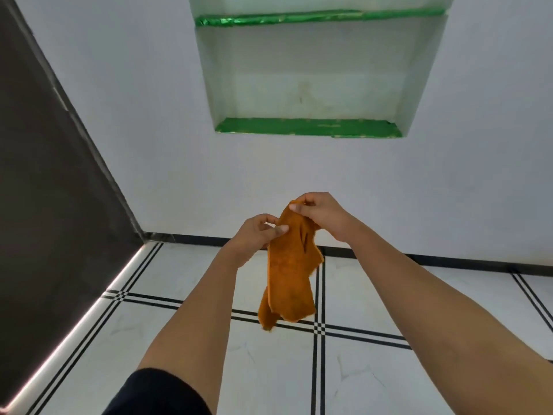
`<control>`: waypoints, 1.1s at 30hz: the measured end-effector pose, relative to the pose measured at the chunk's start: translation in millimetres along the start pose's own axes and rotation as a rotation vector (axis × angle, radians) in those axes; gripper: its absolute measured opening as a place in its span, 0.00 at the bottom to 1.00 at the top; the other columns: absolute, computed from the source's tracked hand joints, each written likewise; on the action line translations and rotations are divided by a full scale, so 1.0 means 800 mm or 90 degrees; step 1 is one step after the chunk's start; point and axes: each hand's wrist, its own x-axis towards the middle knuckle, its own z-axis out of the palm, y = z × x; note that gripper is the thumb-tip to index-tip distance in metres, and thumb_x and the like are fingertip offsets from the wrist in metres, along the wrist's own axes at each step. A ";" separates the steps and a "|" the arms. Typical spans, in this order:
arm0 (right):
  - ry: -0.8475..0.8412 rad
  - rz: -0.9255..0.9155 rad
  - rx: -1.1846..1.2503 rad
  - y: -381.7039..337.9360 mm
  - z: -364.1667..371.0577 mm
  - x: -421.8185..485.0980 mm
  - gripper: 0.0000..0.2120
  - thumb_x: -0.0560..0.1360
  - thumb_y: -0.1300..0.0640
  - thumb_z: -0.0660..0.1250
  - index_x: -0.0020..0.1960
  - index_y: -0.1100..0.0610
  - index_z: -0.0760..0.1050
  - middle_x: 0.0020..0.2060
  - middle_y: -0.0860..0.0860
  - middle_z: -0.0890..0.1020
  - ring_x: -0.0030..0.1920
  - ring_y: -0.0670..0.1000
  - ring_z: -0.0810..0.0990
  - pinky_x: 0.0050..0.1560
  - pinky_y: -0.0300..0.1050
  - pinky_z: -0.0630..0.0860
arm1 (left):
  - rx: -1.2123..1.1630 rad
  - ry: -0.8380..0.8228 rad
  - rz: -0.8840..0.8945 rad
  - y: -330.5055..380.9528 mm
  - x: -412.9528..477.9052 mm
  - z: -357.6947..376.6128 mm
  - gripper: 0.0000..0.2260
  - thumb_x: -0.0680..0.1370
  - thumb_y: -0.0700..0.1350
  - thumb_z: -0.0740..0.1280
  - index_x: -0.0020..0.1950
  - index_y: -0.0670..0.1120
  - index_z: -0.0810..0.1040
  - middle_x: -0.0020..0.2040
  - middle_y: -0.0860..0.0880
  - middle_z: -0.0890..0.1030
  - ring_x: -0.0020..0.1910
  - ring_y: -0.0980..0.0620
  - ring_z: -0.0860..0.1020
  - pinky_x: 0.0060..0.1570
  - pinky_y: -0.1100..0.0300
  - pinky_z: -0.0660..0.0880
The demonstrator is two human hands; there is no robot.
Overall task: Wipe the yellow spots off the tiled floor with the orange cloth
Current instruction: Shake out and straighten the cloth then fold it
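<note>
Both hands up at chest level, close together: left hand [259, 232] pinches side edge of orange cloth [289, 271], right hand [320, 214] pinches top corner. Cloth hangs loose, clear of tiled floor [209, 339]. No yellow spots in view. Likely step: fold cloth into flat pad, then locate spots before crouching.
</note>
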 end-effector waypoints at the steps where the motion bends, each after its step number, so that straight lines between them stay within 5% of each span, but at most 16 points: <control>1: 0.001 0.004 0.035 -0.005 0.000 0.002 0.09 0.76 0.51 0.65 0.53 0.54 0.76 0.47 0.53 0.79 0.48 0.53 0.78 0.47 0.46 0.77 | 0.008 -0.024 -0.013 -0.002 -0.004 -0.002 0.20 0.72 0.54 0.69 0.59 0.44 0.74 0.55 0.44 0.79 0.55 0.46 0.78 0.57 0.50 0.76; 7: 0.012 0.042 0.112 -0.026 -0.015 0.006 0.10 0.75 0.51 0.68 0.51 0.56 0.77 0.48 0.53 0.78 0.51 0.54 0.77 0.53 0.49 0.77 | -0.062 -0.007 -0.022 -0.017 -0.015 -0.014 0.23 0.67 0.58 0.71 0.55 0.45 0.76 0.57 0.44 0.79 0.57 0.44 0.77 0.61 0.43 0.72; 13: -0.093 0.040 -0.070 -0.014 -0.028 -0.003 0.15 0.69 0.45 0.72 0.52 0.49 0.78 0.47 0.48 0.79 0.49 0.51 0.78 0.46 0.41 0.77 | -0.021 0.060 0.023 0.017 -0.004 -0.015 0.13 0.73 0.54 0.70 0.52 0.47 0.80 0.52 0.45 0.81 0.54 0.43 0.78 0.55 0.47 0.76; 17: -0.126 0.009 -0.163 -0.015 -0.023 -0.003 0.17 0.72 0.46 0.69 0.58 0.51 0.77 0.51 0.49 0.76 0.54 0.52 0.75 0.53 0.44 0.74 | 0.025 0.058 0.046 0.046 0.000 -0.011 0.11 0.74 0.51 0.69 0.51 0.46 0.79 0.50 0.46 0.81 0.52 0.46 0.78 0.53 0.54 0.76; 25: -0.032 -0.044 -0.008 -0.019 -0.038 0.000 0.06 0.77 0.54 0.64 0.52 0.53 0.77 0.44 0.49 0.79 0.47 0.50 0.76 0.45 0.40 0.74 | 0.113 -0.073 -0.066 0.014 -0.011 -0.035 0.13 0.71 0.45 0.73 0.53 0.43 0.77 0.53 0.44 0.81 0.53 0.46 0.79 0.55 0.53 0.76; 30: -0.035 -0.031 -0.058 -0.018 -0.058 0.002 0.09 0.76 0.55 0.65 0.55 0.56 0.77 0.49 0.51 0.79 0.54 0.53 0.76 0.55 0.47 0.72 | 0.142 0.028 -0.034 -0.003 -0.019 -0.049 0.04 0.75 0.37 0.67 0.46 0.45 0.79 0.48 0.45 0.80 0.51 0.46 0.77 0.55 0.53 0.75; 33: -0.028 -0.031 -0.125 -0.023 -0.061 0.006 0.14 0.76 0.60 0.65 0.61 0.59 0.76 0.58 0.54 0.78 0.60 0.54 0.74 0.62 0.47 0.70 | 0.255 0.143 0.031 0.010 -0.012 -0.054 0.14 0.75 0.31 0.59 0.37 0.47 0.78 0.44 0.48 0.77 0.46 0.49 0.75 0.46 0.59 0.71</control>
